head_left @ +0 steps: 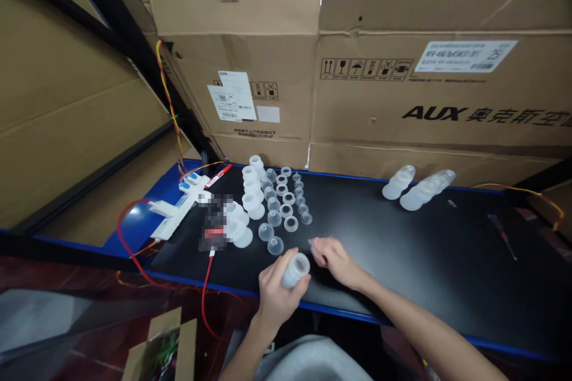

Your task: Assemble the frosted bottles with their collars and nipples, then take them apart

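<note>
Lower centre: my left hand [274,289] grips a translucent plastic cap [295,269]; my right hand [333,259] pinches a small clear piece [313,242], best kept aligned above the black bench [402,250].

Head cam, one view: looks fwd/down, close over black bench [402,250], boxes [438,89] behind.

Rows of small plastic caps and rings [286,202] are set out on the mat [402,238], behind the left hand [274,292] and the right hand [335,261]. Stacked plastic pieces [417,187] are laid well to the right, near the cardboard boxes [438,95] stacked behind the mat. A screwdriver [503,235] is placed at the far right, and a marker pen [218,175] at the far left.
</note>
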The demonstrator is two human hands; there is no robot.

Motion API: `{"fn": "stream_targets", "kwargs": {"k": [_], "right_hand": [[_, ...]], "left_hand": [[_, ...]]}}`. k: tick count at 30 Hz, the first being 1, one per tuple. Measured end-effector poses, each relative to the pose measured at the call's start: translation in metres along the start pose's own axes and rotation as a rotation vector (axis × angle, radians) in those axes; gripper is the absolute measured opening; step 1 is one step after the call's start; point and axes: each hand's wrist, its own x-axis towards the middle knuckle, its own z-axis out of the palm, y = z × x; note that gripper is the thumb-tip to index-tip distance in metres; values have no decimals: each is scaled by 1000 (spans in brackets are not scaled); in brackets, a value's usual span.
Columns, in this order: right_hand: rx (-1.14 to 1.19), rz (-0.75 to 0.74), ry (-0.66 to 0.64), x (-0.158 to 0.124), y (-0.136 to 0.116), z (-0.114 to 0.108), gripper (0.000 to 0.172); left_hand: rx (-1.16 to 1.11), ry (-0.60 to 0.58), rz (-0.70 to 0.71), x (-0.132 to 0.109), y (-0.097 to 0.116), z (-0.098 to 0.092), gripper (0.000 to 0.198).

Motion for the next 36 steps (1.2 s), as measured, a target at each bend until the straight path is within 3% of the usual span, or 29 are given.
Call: {"fn": "stream_targets", "kwargs": {"k": [2,5,8,14,21,27,30,33,36], "right_hand": [[-63,27,146,6,5,-8,59],[-485,6,274,15,10,-24,43],[-845,8,241,18,13,-31,31],[-1078,41,204,20,19,-21,25],[-1088,71,250,21,23,-18,23],[-1088,60,257,21,25,-17,22],[-1033,14,349,18,23,-19,32],[-836,-194,474,9,17,-16,43],[-593,-531,329,2,6,-4,52]], "left_hand": [[-20,24,-16,-2,-1,-1,38],[-22,27,-20,-4,-1,-2,40],[-17,11,-23,-4,0,-1,38],[-26,14,-41,-4,-1,1,36],[-25,11,-29,-4,1,-1,39],[-76,-57,-15,-2,0,-6,43],[-100,-70,-5,-1,-1,-8,43],[-55,-32,-40,-2,0,-5,40],[8,-7,-21,-4,1,1,38]]}}
